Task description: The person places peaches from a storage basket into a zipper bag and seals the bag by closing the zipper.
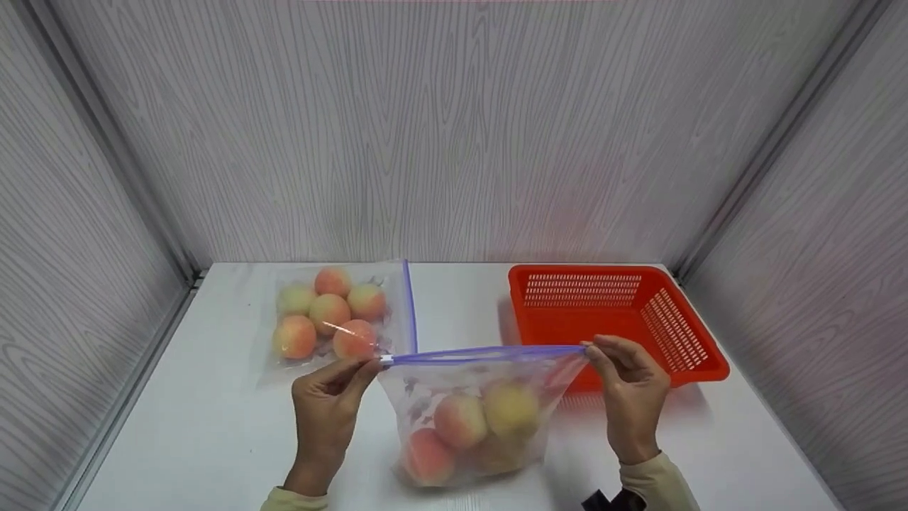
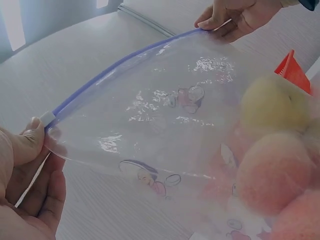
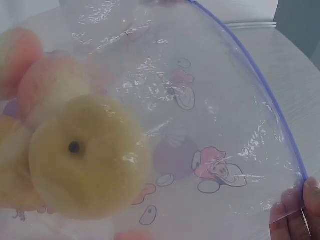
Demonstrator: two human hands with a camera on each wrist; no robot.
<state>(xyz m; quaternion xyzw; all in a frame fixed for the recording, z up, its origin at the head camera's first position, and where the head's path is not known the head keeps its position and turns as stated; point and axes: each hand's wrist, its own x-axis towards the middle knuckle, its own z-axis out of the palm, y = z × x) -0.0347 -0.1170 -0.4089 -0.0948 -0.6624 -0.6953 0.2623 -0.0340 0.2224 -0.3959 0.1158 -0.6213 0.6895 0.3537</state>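
Observation:
Stretched between my two hands is a clear slider zip bag (image 1: 418, 383) with a purple seal strip and small cartoon prints. Several peaches (image 1: 461, 421), pink and yellow, sit low in it. My left hand (image 1: 330, 408) pinches the bag's left top corner, right at the white slider (image 2: 47, 119). The opposite top corner is pinched between thumb and fingers of my right hand (image 1: 633, 397). In the head view the purple strip runs nearly level, its two edges slightly apart in the middle. The right wrist view shows a yellow peach (image 3: 90, 175) through the plastic.
Behind my left hand, a second zip bag (image 1: 394, 284) full of peaches lies flat on the white table (image 1: 191, 419). A red plastic basket (image 1: 589, 319) stands at the back right, partly behind the held bag and my right hand. Grey wood-patterned panels (image 1: 440, 142) enclose the table.

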